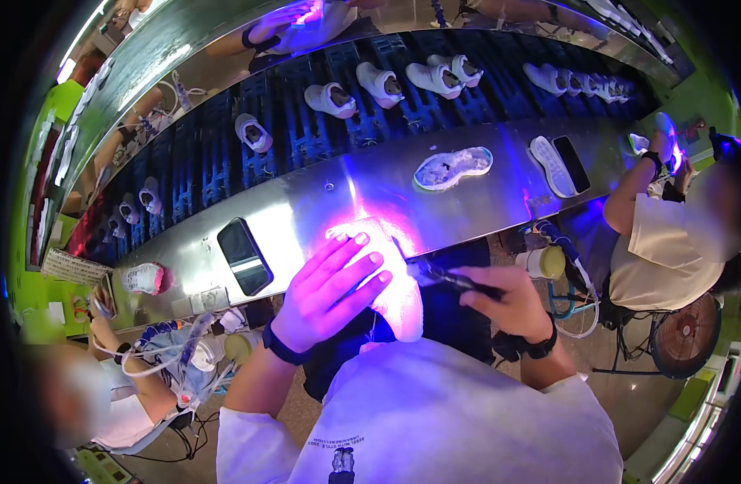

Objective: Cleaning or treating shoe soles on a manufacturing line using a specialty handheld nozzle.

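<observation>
Under bright violet light, a pale shoe (404,310) is held at the bench's near edge, its surface washed out by glare. My left hand (326,294) lies across its left side, fingers stretched over it and gripping it. A slim black-handled tool (451,280) is in my right hand (512,302), fingers closed round the handle. The tool's head reaches the right side of the shoe; whether it is a brush or another kind cannot be made out in the glare. Dark bands circle both my wrists.
The metal bench (306,189) carries a phone (245,256), a shoe sole (453,168), another sole (552,167) and a dark phone (571,164). Several white shoes (331,100) stand on the dark slatted conveyor (290,121) beyond. Co-workers sit on both sides; a cup-like container (541,263) is at right.
</observation>
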Demonstrator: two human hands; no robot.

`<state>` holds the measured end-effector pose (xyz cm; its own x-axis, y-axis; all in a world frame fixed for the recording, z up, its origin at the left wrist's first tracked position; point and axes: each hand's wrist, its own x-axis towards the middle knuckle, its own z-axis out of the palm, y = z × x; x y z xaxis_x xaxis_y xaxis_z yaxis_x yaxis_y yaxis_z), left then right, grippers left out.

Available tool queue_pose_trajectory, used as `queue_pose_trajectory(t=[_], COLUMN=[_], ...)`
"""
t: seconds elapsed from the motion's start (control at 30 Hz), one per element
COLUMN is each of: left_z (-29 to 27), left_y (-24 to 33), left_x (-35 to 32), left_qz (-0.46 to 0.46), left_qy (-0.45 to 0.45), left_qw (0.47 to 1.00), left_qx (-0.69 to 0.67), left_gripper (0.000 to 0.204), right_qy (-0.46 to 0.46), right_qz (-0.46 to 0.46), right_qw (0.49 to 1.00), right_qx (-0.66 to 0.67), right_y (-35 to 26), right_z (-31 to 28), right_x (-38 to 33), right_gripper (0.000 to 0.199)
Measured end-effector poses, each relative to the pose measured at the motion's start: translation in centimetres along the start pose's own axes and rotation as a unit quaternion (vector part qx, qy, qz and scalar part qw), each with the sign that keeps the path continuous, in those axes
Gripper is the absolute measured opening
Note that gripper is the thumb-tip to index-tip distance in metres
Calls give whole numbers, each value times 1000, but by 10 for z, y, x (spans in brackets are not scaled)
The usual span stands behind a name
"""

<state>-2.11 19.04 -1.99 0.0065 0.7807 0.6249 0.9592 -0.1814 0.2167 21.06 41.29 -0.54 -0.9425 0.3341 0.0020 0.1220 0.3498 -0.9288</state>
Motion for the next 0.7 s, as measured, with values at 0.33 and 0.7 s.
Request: queue_pose_trajectory(t=[0.33,0.7], left_z=[25,37], left_y=[-3,-1], left_x=[0,-2], left_qz=[-43,-182], left_qy=[17,57], left_qw=[999,981], left_qx=[-5,-29], left_gripper=[32,51], right_qy=[8,-21], right_qz=[50,69], right_qw=[998,992], right_qx=[28,101], right_y=[10,16], right_z=[-2,2], right_x=[32,24], right_gripper=[36,37])
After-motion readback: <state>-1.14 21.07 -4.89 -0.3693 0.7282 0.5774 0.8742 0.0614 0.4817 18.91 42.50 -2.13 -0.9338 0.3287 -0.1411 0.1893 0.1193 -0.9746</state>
